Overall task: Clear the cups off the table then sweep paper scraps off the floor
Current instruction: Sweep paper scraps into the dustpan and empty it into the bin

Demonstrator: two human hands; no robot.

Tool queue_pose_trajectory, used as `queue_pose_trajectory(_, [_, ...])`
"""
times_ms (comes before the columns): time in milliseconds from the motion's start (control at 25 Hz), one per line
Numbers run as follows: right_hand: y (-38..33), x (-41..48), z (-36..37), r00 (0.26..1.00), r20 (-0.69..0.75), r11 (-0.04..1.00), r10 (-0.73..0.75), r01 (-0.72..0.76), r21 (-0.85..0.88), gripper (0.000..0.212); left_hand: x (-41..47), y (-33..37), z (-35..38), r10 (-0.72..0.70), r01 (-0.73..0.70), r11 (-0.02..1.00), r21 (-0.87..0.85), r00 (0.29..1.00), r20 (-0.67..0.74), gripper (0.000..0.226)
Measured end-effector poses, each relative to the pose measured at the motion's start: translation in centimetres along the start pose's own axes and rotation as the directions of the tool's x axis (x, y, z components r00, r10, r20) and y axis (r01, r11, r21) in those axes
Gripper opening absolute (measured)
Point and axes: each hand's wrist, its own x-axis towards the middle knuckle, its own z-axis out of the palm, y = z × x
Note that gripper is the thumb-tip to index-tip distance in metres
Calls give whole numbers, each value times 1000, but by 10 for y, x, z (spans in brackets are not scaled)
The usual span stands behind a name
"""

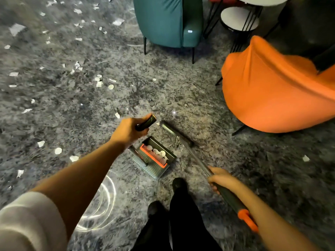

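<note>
Head view, looking down over the sweeper's outstretched arms. The left hand (129,132) is clenched round the black grip (145,122) of a dark grey long-handled dustpan (155,168) fitted with an orange comb. The pan's tray stands on the mottled grey floor (181,98), just ahead of the person's black shoes (178,183). The right hand (222,179) grasps a grey-shafted broom (233,199) with an orange end. Its dark head (174,132) lies on the floor just beyond the pan, though motion blur leaves its exact form uncertain.

A few white paper scraps (162,153) lie inside the tray. Many more are scattered over the floor to the left and far left, well apart from the pan. A lone piece (306,158) lies off to the right.

At the top stand a teal upholstered chair (163,22), an orange fabric chair (272,87) and two round white tables (239,18). Only part of each table top shows, and no cups are visible on those parts.

Judged from this, the cup-clearing stage looks finished and the sweeping stage is under way but early. One small load is in the pan, and most of the scraps are yet to be gathered.
</note>
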Motion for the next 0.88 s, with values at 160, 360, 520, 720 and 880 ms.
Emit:
queue_pose_trajectory(160, [-57, 19, -7, 998, -23, 998, 57, -58, -35, 13, -5, -10, -6, -92, 80, 992, -94, 986, -140, 51])
queue_pose_trajectory(360, [-93, 6, -42, 1000, -6, 994, 24, -24, -109, 44, -14, -18, -19, -182, 149, 976, -158, 960, -213, 52])
queue_pose_trajectory(520, [-113, -3, -64, 1000, -20, 991, -21, 19, -134, 41, -24, -18, -26, -258, 219, 962, -160, 923, -285, 52])
queue_pose_trajectory(720, [-149, 10, -79, 992, -95, 982, -82, 64, -180, 31, -52, -23, -32, -302, 240, 951, -192, 850, -432, 54])
queue_pose_trajectory(880, [-179, 39, -71, 986, -106, 971, -127, 102, -216, 35, -75, -25, -36, -370, 297, 928, -224, 786, -494, 55])
